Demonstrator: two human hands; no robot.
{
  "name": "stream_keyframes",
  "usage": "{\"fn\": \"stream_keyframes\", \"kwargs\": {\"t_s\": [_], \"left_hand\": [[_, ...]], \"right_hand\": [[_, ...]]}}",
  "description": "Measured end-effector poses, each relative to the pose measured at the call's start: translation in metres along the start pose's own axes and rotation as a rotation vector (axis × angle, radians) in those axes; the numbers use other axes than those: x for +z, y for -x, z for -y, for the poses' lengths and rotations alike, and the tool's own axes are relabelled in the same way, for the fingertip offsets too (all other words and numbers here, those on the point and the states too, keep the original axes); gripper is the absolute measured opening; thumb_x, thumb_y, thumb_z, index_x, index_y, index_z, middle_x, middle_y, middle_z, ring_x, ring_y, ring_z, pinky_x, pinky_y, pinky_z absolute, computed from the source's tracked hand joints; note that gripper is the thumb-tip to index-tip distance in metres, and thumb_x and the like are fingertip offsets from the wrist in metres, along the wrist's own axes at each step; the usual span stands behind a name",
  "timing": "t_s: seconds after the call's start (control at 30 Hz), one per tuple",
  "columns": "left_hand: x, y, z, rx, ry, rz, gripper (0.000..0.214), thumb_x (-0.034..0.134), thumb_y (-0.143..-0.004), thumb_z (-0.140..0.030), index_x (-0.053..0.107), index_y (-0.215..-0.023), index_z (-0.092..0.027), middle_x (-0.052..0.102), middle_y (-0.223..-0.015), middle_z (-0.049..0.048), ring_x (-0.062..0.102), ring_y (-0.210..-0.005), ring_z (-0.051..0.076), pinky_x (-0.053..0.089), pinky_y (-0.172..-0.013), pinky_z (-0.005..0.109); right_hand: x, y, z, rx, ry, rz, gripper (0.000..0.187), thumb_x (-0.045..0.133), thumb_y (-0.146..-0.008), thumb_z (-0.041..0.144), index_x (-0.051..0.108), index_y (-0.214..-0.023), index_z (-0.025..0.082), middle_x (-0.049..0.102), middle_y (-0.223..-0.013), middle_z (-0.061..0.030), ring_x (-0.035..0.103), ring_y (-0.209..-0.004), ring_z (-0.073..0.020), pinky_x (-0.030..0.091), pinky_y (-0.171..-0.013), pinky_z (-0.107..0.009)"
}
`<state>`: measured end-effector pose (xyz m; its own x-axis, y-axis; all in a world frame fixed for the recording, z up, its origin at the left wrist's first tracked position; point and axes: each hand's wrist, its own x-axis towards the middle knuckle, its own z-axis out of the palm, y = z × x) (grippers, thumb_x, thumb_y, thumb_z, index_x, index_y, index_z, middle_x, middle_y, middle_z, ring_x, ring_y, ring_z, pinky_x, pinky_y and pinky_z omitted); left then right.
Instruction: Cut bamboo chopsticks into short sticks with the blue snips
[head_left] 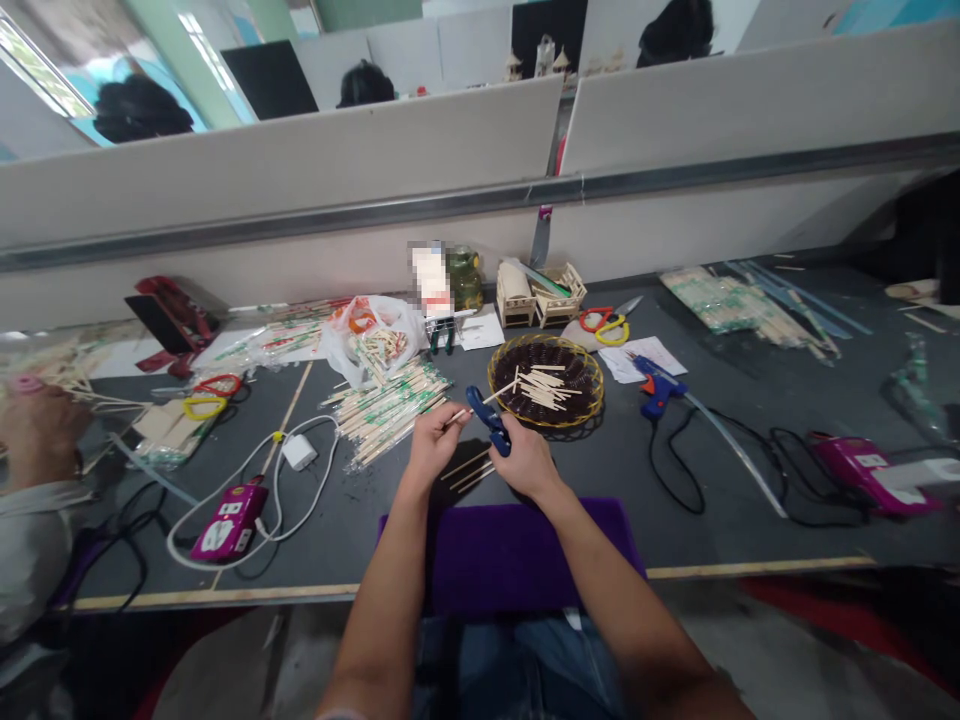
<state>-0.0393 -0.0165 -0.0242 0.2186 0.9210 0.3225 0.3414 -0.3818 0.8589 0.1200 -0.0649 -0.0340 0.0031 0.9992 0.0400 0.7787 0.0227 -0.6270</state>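
Observation:
My left hand (433,440) pinches a thin wooden stick (496,394) that points right toward a round woven basket (592,371) holding several cut stick pieces. My right hand (525,458) is closed round the blue handles of a cutter (487,418), whose jaws sit at the stick. Two loose sticks (469,470) lie on the dark table just below my hands. A purple cloth (517,550) lies at the table edge in front of me.
A heap of wrapped chopsticks (390,405) lies left of my hands, a blue glue gun (656,387) with a black cord to the right. Scissors (210,395), a white charger (300,452), pink devices (229,520), small wooden models (540,292). Another person's hand (37,430) at far left.

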Motion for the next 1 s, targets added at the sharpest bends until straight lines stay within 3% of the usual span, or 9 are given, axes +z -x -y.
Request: {"fn": "stream_keyframes", "kwargs": {"t_s": [0.37,0.67,1.0], "left_hand": [[0.0009,0.0013,0.0007,-0.012,0.032,0.078,0.032,0.050,-0.087,-0.043,0.062,-0.073,-0.016,0.045,-0.057,-0.0026,0.037,-0.054,0.010,0.031,-0.054,0.023],[0.0056,0.0009,-0.0005,0.000,0.023,-0.031,0.023,0.057,-0.083,-0.036,0.057,-0.069,-0.017,0.048,-0.060,-0.0026,0.040,-0.057,0.010,0.032,-0.055,0.022],[-0.0008,-0.0001,-0.0020,0.001,0.001,0.034,0.033,0.052,-0.085,-0.044,0.059,-0.067,-0.017,0.046,-0.056,-0.0019,0.038,-0.055,0.011,0.032,-0.054,0.024]], "right_hand": [[-0.0034,0.0007,-0.0011,-0.015,0.028,0.008,0.015,0.054,-0.076,0.025,0.054,-0.091,0.022,0.061,-0.068,0.0001,0.058,-0.064,-0.0184,0.028,-0.058,-0.025],[-0.0026,-0.0004,-0.0015,-0.006,-0.049,0.006,0.009,0.053,-0.076,0.024,0.052,-0.085,0.023,0.058,-0.065,0.0014,0.056,-0.062,-0.0170,0.030,-0.057,-0.024],[-0.0001,0.0004,-0.0009,-0.007,0.061,-0.008,0.017,0.055,-0.077,0.026,0.054,-0.093,0.023,0.062,-0.070,0.0004,0.058,-0.065,-0.0179,0.027,-0.057,-0.025]]}}
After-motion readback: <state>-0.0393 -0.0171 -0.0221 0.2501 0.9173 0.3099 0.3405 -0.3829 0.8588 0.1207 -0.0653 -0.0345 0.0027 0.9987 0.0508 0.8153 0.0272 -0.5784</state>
